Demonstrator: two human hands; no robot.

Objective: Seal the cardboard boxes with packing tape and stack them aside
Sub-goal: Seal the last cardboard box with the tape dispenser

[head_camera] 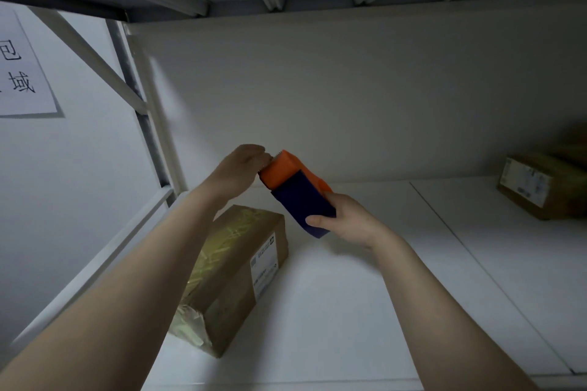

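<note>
- Leftmost, a paper sign point(22, 73) is cut off by the frame edge.
- Left hand point(239, 168) pinches at the dispenser's point(295, 192) orange front end; its fingertips are hidden.
- Taped box point(235, 276) lies on the shelf point(365, 311) beneath both arms.
- Right hand point(346, 219) grips the dispenser's blue body.
- Open shelf room, then another box point(540, 184), dim, far right.

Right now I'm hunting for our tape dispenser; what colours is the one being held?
Orange head with a dark blue body, clearest in the head view.
</note>
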